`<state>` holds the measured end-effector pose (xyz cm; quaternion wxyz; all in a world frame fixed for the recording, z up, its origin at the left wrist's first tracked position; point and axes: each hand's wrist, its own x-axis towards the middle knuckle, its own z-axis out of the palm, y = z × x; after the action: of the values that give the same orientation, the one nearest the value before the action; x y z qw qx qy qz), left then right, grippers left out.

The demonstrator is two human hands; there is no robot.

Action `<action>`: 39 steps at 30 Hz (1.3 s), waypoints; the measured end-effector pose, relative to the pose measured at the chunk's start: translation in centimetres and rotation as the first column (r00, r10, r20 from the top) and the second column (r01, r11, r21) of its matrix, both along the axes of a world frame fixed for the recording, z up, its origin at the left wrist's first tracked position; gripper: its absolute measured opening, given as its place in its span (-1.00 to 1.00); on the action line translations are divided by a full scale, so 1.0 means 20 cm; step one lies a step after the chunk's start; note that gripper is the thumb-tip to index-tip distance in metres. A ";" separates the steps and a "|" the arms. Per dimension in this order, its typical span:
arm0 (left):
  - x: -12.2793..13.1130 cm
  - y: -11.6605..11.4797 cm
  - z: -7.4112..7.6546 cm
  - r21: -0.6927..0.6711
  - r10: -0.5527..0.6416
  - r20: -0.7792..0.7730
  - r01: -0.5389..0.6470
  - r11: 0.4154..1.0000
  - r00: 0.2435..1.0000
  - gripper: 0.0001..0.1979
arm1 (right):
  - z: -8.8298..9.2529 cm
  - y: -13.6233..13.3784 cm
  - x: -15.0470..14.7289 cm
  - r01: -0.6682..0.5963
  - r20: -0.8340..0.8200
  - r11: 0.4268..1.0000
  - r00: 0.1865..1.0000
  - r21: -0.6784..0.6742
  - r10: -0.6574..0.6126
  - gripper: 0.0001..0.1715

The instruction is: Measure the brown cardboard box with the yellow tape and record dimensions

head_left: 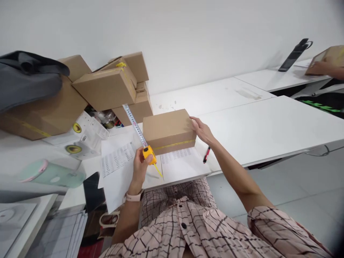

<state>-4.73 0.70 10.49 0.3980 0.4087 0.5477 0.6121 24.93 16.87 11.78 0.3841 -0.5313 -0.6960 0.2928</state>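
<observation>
My left hand (141,163) grips a yellow tape measure (148,153) by its case. A length of its blade (135,127) sticks out up and to the left, beside the left end of a closed cardboard box (168,125). From the case a yellow strap (159,171) hangs down. My right hand (201,129) holds the box at its right end, the fingers at the far corner. Yellow tape runs along the box's near side. Under and in front of the box lie printed sheets (182,163). A red and black pen (206,155) rests to the right.
Stacked cardboard boxes (107,87) and a dark bag (29,84) crowd the left. White cartons (83,138) and a mint-green tumbler (53,175) stand nearer. At far right are a black bottle (292,55) and another person's hand (326,68) on a box (333,55).
</observation>
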 end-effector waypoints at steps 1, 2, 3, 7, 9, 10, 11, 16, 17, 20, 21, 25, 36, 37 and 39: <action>-0.02 0.03 0.04 0.021 -0.012 -0.005 0.012 1.000 1.000 -0.38 | 0.03 0.00 -0.02 -0.020 0.004 0.999 1.000 0.044 0.020 -0.30; -0.03 0.05 0.08 0.045 -0.024 -0.009 0.024 0.999 1.000 -0.40 | 0.07 0.02 -0.03 -0.033 0.013 0.995 0.999 0.092 0.031 -0.33; -0.05 0.08 0.12 0.070 -0.033 -0.011 0.034 0.997 0.999 -0.41 | 0.12 0.04 -0.05 -0.034 0.028 0.989 0.999 0.141 0.031 -0.35; -0.11 0.19 0.25 0.120 -0.057 -0.018 0.059 0.991 0.998 -0.42 | 0.27 0.17 -0.10 0.066 0.175 0.963 0.978 0.260 -0.114 -0.39; -0.12 0.26 0.28 0.106 -0.076 -0.034 0.079 0.991 0.997 -0.43 | 0.30 0.25 -0.14 0.109 0.226 0.940 0.956 0.324 -0.188 -0.37; -0.13 0.29 0.30 0.097 -0.085 -0.046 0.089 0.991 0.995 -0.43 | 0.31 0.29 -0.16 0.105 0.244 0.928 0.949 0.358 -0.201 -0.37; -0.13 0.32 0.31 0.093 -0.087 -0.059 0.092 0.991 0.994 -0.44 | 0.32 0.33 -0.19 0.085 0.264 0.919 0.944 0.384 -0.198 -0.38; -0.01 0.33 0.35 0.185 -0.079 -0.122 0.100 0.978 0.989 -0.38 | 0.35 0.43 -0.36 -0.066 0.412 0.945 0.908 0.321 -0.076 -0.49; 0.05 0.30 0.34 0.186 -0.119 -0.116 0.140 0.972 0.986 -0.37 | 0.35 0.43 -0.39 -0.068 0.418 0.947 0.906 0.315 -0.074 -0.47; 0.23 0.21 0.22 0.097 -0.298 -0.023 0.299 0.949 0.954 -0.39 | 0.35 0.42 -0.44 -0.037 0.344 0.943 0.935 0.330 -0.084 -0.30; 0.28 0.19 0.16 0.053 -0.341 0.018 0.340 0.939 0.940 -0.38 | 0.35 0.42 -0.45 -0.032 0.307 0.946 0.949 0.323 -0.073 -0.24; 0.46 0.12 -0.06 -0.060 -0.432 0.144 0.444 0.894 0.890 -0.38 | 0.36 0.44 -0.44 -0.027 0.233 0.964 0.972 0.263 -0.036 -0.10; 0.55 0.10 -0.15 -0.106 -0.415 0.174 0.436 0.894 0.893 -0.42 | 0.37 0.49 -0.46 -0.014 0.323 0.963 0.943 0.271 -0.077 -0.31; 0.55 0.10 -0.16 -0.112 -0.411 0.166 0.431 0.895 0.896 -0.41 | 0.37 0.49 -0.46 -0.011 0.322 0.963 0.944 0.269 -0.079 -0.34; 0.55 0.10 -0.19 -0.116 -0.405 0.140 0.421 0.900 0.904 -0.41 | 0.37 0.49 -0.45 -0.012 0.309 0.962 0.948 0.274 -0.076 -0.38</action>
<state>6.24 2.73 6.71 0.5773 0.4507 0.4678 0.4948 15.86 26.75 19.20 0.3416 -0.5249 -0.7733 0.0991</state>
